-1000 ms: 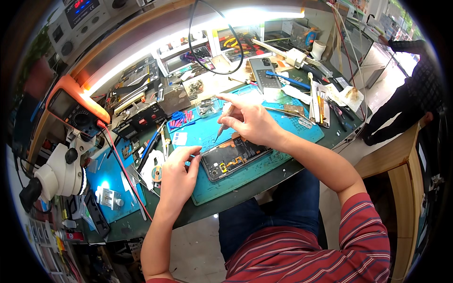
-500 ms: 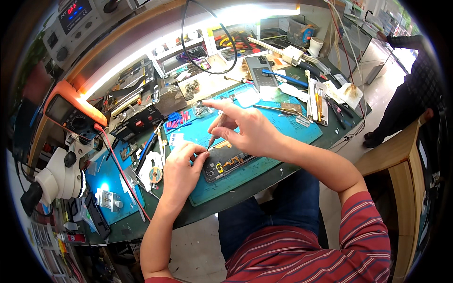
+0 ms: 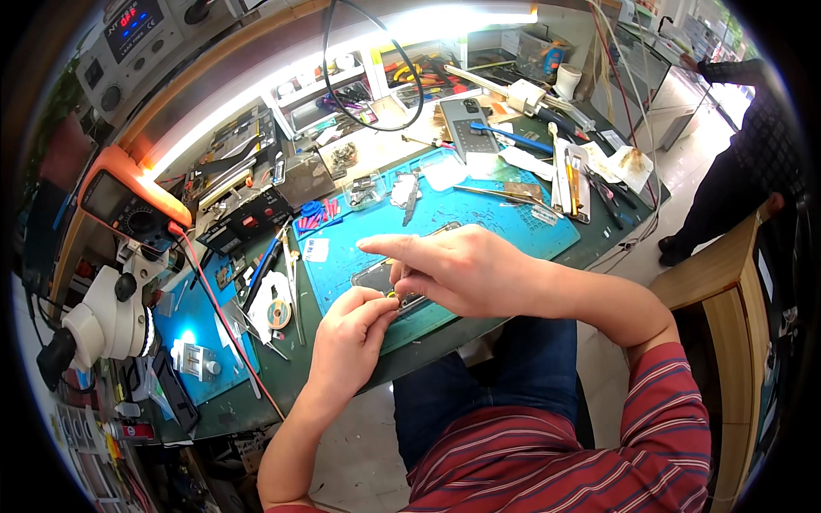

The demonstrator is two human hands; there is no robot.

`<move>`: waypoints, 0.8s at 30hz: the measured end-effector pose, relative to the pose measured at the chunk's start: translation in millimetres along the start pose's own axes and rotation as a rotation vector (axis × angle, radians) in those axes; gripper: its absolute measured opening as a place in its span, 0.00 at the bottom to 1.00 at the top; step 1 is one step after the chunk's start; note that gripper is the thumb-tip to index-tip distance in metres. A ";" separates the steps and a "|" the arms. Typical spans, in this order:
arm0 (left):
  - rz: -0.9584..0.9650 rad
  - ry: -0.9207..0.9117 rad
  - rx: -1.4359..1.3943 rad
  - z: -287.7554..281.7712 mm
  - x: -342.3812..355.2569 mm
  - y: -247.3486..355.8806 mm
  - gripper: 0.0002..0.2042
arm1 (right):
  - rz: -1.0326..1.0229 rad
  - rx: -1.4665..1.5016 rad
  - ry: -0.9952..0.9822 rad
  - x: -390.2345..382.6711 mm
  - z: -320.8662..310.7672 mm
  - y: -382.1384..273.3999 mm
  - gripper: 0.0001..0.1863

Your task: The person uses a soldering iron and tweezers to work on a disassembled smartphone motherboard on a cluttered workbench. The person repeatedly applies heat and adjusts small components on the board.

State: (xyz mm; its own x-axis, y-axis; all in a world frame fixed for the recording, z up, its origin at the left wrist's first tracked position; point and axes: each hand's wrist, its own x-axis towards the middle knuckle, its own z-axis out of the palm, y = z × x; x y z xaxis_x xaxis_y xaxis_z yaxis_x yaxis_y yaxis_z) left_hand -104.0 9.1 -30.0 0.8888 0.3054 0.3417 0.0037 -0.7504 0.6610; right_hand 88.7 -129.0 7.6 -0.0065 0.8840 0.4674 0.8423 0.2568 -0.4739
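Note:
A phone with its back off (image 3: 373, 279) lies on the blue repair mat (image 3: 333, 278), largely covered by my hands. My left hand (image 3: 352, 335) pinches its thumb and forefinger together at the phone's near edge; whatever sits between the tips is too small to make out. Over the phone, my right hand (image 3: 470, 272) has its forefinger stretched out to the left and its other fingers curled in. The slim screwdriver in that grip is almost wholly hidden now; the earlier picture shows it better. Both hands' fingertips nearly meet.
A grey phone (image 3: 469, 128) and blue-handled tool (image 3: 513, 138) lie at the back. A clear parts box (image 3: 365, 191) stands at the mat's far edge. To the left are an orange multimeter (image 3: 137, 201), a solder spool (image 3: 279, 315) and a white microscope (image 3: 107, 312). Another person (image 3: 727, 162) stands at far right.
Both hands have shifted toward me and slightly right, from the phone's far left edge to its near edge. The right hand has come lower, uncovering the far part of the mat.

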 end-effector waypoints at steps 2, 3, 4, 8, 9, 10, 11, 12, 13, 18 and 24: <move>0.021 -0.026 0.027 0.1 -2.1 0.4 0.08 | -0.016 0.003 -0.007 -1.5 2.8 0.8 0.31; 0.025 -0.027 0.025 -0.1 -1.8 1.0 0.08 | -0.015 -0.007 -0.015 -1.6 3.0 0.3 0.31; 0.028 -0.028 0.024 0.2 -1.3 1.6 0.08 | -0.013 -0.018 -0.022 -1.5 3.1 -0.1 0.31; 0.037 -0.031 0.032 0.3 -0.3 1.5 0.07 | -0.035 -0.074 -0.037 0.5 3.7 -1.0 0.30; 0.045 -0.030 0.035 0.4 -0.4 0.8 0.07 | -0.058 -0.082 -0.036 0.6 4.3 -1.0 0.31; 0.053 -0.029 0.039 0.6 -0.8 -0.1 0.07 | -0.081 -0.090 -0.034 0.4 5.7 -0.6 0.31; 0.060 -0.028 0.043 0.6 -1.1 -1.1 0.07 | -0.105 -0.098 -0.033 0.4 7.1 0.1 0.31; 0.067 -0.012 0.046 1.5 -1.6 -2.7 0.07 | -0.134 -0.066 -0.035 0.4 8.8 1.9 0.32; 0.074 0.003 0.048 2.2 -2.0 -4.4 0.08 | -0.163 -0.034 -0.038 0.6 10.6 3.9 0.32; 0.008 0.067 0.104 -5.3 -0.5 -8.7 0.12 | -0.095 -0.138 -0.084 7.2 5.6 -3.3 0.34; 0.041 0.018 0.171 -13.6 -2.2 -17.1 0.24 | -0.091 -0.092 -0.029 8.5 14.5 -2.0 0.36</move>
State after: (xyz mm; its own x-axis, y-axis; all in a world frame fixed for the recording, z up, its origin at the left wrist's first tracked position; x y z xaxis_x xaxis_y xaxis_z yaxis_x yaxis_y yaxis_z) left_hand -112.3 29.2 -33.0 0.8814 0.2822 0.3789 0.0473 -0.8507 0.5235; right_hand 79.2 -116.4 1.7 -0.0992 0.8701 0.4828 0.8837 0.3001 -0.3593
